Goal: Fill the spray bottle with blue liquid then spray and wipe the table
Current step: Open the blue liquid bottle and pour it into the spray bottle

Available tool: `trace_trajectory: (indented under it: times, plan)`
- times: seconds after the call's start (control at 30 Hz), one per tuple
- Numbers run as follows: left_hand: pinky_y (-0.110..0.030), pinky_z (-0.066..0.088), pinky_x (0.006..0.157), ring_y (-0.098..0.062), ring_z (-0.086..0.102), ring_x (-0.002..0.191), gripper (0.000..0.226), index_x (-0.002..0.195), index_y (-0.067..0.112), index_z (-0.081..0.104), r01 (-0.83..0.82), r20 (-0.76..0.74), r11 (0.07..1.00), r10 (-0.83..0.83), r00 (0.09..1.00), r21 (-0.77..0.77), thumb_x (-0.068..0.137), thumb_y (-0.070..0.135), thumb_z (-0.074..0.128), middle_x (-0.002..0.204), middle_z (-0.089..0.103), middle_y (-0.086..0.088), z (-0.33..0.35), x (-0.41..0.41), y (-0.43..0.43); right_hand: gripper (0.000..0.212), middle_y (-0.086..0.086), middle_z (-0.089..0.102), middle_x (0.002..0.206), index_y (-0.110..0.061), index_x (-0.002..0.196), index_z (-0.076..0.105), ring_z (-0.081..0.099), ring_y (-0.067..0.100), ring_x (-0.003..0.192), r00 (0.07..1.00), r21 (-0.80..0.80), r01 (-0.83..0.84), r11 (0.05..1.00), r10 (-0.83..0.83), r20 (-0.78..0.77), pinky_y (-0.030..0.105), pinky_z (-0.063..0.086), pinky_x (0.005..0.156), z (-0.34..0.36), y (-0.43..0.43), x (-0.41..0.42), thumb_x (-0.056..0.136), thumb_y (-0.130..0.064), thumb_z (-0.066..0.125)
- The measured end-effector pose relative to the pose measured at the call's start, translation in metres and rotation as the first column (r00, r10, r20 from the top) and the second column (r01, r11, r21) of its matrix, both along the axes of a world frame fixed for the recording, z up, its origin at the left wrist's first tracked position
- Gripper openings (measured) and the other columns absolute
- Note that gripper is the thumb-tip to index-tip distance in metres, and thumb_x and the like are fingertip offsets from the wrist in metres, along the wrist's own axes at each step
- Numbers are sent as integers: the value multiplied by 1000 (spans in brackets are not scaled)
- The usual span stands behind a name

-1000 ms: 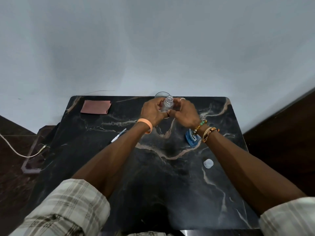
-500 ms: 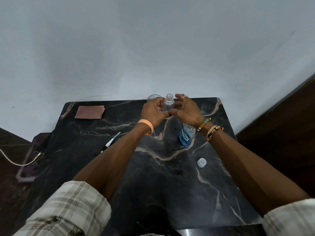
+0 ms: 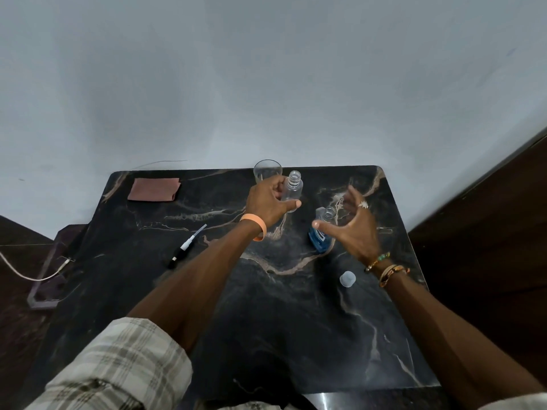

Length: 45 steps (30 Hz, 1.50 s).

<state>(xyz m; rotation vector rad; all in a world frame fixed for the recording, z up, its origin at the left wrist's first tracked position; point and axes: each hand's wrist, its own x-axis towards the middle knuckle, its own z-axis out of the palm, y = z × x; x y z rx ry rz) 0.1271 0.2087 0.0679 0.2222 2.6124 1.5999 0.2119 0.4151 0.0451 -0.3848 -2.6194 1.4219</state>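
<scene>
My left hand [image 3: 270,202] grips a small clear spray bottle [image 3: 292,189], upright, with its neck uncapped and nothing visible inside. My right hand [image 3: 352,223] hovers with fingers spread over an uncapped bottle of blue liquid [image 3: 321,235] that stands on the black marble table [image 3: 266,306]; the hand partly hides it and holds nothing. The spray head with its dip tube [image 3: 186,245] lies on the table to the left. A pink cloth [image 3: 154,189] lies folded at the far left corner.
An empty clear glass [image 3: 267,170] stands at the table's far edge, just behind my left hand. A translucent cap [image 3: 347,279] lies near the right edge. A white cable [image 3: 29,273] runs over a low stand left of the table. A wall rises behind.
My right hand has let go of the clear bottle and moved right and nearer, opening above the blue bottle. My left hand keeps holding the clear bottle.
</scene>
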Motion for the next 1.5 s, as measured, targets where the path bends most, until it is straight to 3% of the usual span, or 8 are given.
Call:
trace_trajectory:
  times: [0.17,0.4,0.67,0.8,0.9,1.03,1.27,1.5]
  plan:
    - [0,40,50,18,58,70,39,74,44,57,-8,27,999,9,1000,-31,61,31,91,69,58,44,-18,9,-6,117,-2,51,142,-24,147,30,54,14,123,993,-33,44,998,-40,112,35,51,98,-50,-17,20,52,-57,89]
    - [-21,54,70,0,63,79,43,97,35,63,6,28,997,-3,1000,-79,64,26,90,85,65,21,-33,16,-11,50,2,70,103,-14,111,64,66,21,93,969,12,207,978,-207,134,26,47,73,-72,-28,11,74,-46,79]
    - [-30,58,78,-11,67,86,48,108,24,67,-16,16,996,17,1000,-82,66,27,89,100,71,7,-30,15,-14,39,-2,68,93,-16,105,66,66,21,88,969,-47,226,973,-219,112,32,54,71,-62,-32,1,79,-45,75]
    - [-18,54,68,-8,66,85,49,102,31,65,-79,-1,996,79,997,-37,61,26,91,98,68,12,-12,3,-22,39,1,70,94,-13,108,67,67,15,83,993,-107,119,987,-121,-12,36,58,70,-32,-41,-14,81,-39,75]
    - [-11,48,66,1,63,83,54,108,34,64,-83,-29,996,83,996,-23,61,29,91,94,66,17,11,-11,-30,28,-5,67,90,-20,103,65,64,5,78,989,-2,39,999,-39,-144,18,51,61,5,-50,-34,83,-37,74]
    - [-19,55,73,-7,66,86,62,114,27,57,-127,-62,992,128,990,26,62,31,91,104,66,8,36,-30,-41,36,-1,70,89,-20,104,67,66,15,76,987,170,30,985,-3,-160,32,57,66,52,-56,-66,83,-50,67]
    - [-16,50,71,-10,65,86,59,112,29,55,-156,-103,986,161,982,54,64,36,89,104,64,10,67,-51,-53,45,2,74,90,-26,115,65,67,25,76,965,559,36,828,118,-236,28,48,63,113,-60,-101,80,-54,64]
    - [-22,54,75,-6,66,86,54,109,33,58,-145,-157,986,156,975,82,64,36,89,102,68,9,85,-60,-50,44,5,73,91,-25,120,66,66,31,81,965,652,35,757,145,-219,27,40,62,138,-59,-114,81,-45,63]
